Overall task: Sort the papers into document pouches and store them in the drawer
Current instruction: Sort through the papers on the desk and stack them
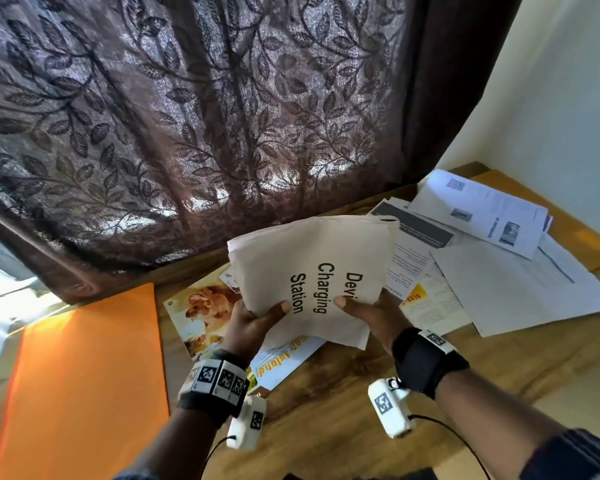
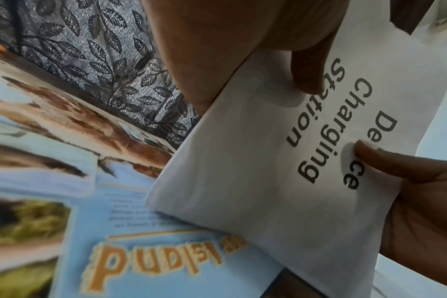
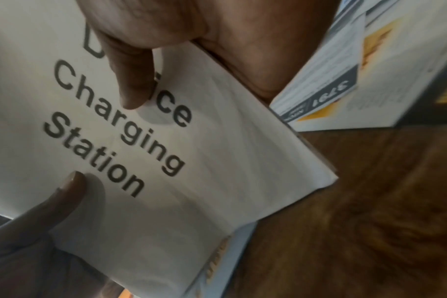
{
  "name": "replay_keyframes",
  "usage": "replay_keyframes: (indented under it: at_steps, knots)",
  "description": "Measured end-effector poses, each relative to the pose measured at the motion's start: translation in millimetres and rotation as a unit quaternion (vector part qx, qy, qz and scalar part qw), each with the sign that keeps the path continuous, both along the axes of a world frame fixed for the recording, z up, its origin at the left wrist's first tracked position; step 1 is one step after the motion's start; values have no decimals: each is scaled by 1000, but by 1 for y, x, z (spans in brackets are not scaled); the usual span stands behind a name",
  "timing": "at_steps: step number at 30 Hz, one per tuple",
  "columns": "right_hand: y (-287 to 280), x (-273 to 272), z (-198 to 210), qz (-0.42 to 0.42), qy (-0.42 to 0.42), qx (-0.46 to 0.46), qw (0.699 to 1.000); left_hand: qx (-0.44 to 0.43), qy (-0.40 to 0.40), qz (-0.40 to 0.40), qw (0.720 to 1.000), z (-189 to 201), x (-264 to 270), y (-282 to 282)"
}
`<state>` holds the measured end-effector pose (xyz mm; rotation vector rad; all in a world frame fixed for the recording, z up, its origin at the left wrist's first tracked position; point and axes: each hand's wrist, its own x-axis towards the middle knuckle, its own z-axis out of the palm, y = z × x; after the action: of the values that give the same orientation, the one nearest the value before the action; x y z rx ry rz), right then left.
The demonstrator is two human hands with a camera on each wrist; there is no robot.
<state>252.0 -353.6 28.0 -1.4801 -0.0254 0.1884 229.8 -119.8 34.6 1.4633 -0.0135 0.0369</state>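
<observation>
Head view: left hand (image 1: 253, 320) and right hand (image 1: 371, 315) both hold a sheaf (image 1: 312, 275) of white sheets above the table (image 1: 378, 386), thumbs pressed on the top page, fingers curled underneath. Top page reads "Device Charging Station", the text running sideways. Under the sheaf lies a brochure (image 1: 201, 313) with landscape photos. Loose papers (image 1: 492, 258) are spread to the right, overlapping one another. Orange pouch (image 1: 80, 386) lies flat at left, apart from the hands. Leaf-patterned curtain (image 1: 187, 109) hangs behind the table.

Left wrist view: left hand (image 2: 242, 40) pinches the sheaf (image 2: 255, 181) at its upper edge, thumb tip just beside the word "Station". Right hand (image 2: 421, 197) enters from the right, thumb on the word "Device". Brochure (image 2: 102, 231) sits below, blurred, with yellow lettering ending in "Island". Curtain (image 2: 94, 50) shows behind.

Right wrist view: right hand (image 3: 179, 30) grips the sheaf (image 3: 166, 181), thumb covering part of "Device". Left hand (image 3: 38, 231) comes up from the lower left, thumb near "Station". Papers (image 3: 345, 80) lie beyond on the table (image 3: 357, 211), out of focus.
</observation>
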Motion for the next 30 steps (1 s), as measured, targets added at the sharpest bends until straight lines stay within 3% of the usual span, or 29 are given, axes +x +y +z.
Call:
replay_keyframes:
  at_steps: [4, 12, 20, 24, 30]
  knots:
    - [-8, -8, -12, -11, 25, -42, 999, 55, 15, 9, 998, -8, -2, -3]
    - [-33, -13, -1, -36, -3, -42, 998, 68, 51, 47, 995, -13, -2, -22]
    - [-86, -25, -8, -64, 32, -71, 995, 8, 110, 30, 993, -15, 0, -77]
    - [-113, -22, -10, -65, 40, -74, 994, 40, 120, 19, 992, -22, 2, -105]
    - [-152, 0, -6, -38, 40, -109, 992, 82, 121, 75, 986, -17, 14, -144]
